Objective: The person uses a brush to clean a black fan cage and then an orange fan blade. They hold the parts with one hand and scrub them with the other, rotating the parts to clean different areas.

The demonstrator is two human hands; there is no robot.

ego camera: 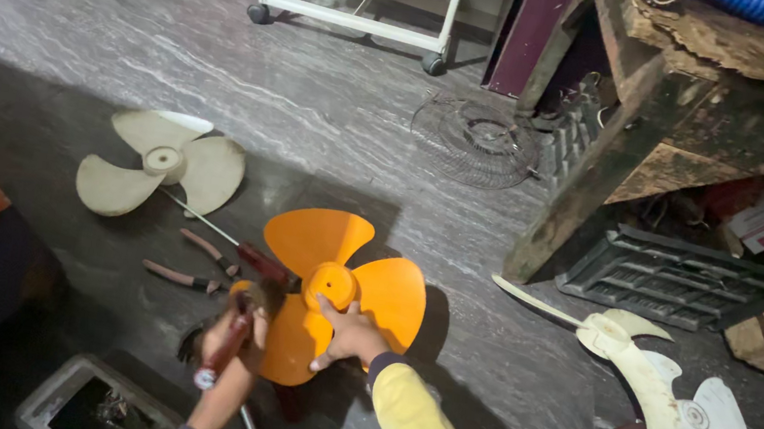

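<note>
I see my right hand pressed on the orange fan blade, fingers spread beside its hub, resting on it rather than clenched around it. The blade sits on the grey stone floor, slightly tilted against my hands. My left hand is clenched around a red-handled tool, touching the blade's left edge. Pliers and a screwdriver lie just beside it; a cream fan blade lies further left.
</note>
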